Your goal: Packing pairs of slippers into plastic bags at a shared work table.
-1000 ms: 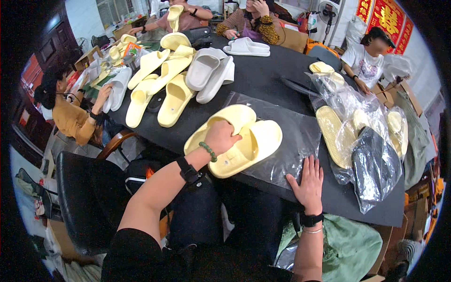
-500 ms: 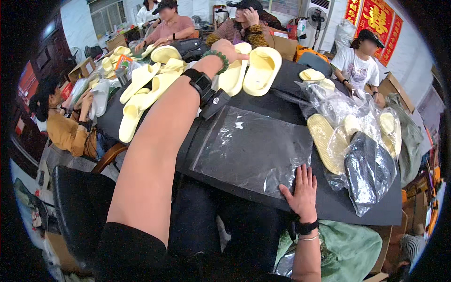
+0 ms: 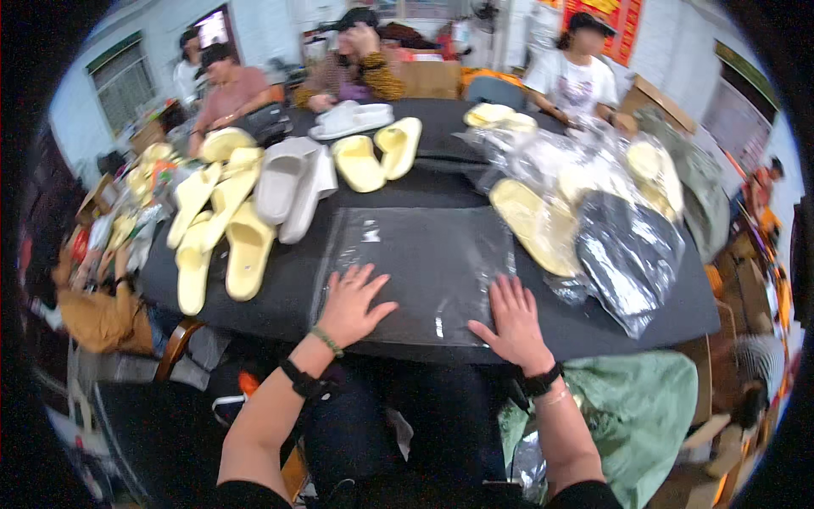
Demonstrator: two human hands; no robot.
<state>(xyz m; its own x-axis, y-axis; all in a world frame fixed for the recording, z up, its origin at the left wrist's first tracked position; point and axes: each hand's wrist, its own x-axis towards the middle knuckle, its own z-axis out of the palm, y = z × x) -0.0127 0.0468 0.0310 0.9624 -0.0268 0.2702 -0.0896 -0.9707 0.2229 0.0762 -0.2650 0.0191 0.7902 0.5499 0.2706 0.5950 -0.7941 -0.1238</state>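
Two hands: both lie flat, palms down, on one clear plastic bag (image 3: 424, 271).
Left hand (image 3: 352, 304): fingers spread apart, gripping nothing, pressed on the bag's near left corner; a green bead band and a black watch sit at the wrist.
Right hand (image 3: 511, 322): fingers apart, gripping nothing, pressed on the bag's near right edge; a black band and a thin bracelet at the wrist.
Bag position: spread flat on the black table (image 3: 280, 288), directly before the person, at 12 o'clock from the hands.
Reason for hold, as judged: open palms at both near corners look meant to smooth the film and keep it from sliding.
Yellow slipper pair (image 3: 377, 157): two, soles up, at 12 o'clock beyond the bag and apart from it.
Grey slippers (image 3: 292, 182): two, side by side, at 11 o'clock.
Yellow slipper row (image 3: 216, 233): about six counted, at 10 o'clock; some overlap, so the count is uncertain.
Bagged slippers (image 3: 585, 204): a heap at 2 o'clock in clear and dark bags; count cannot be told.
Other persons: four seated at the far edge, one at 9 o'clock.
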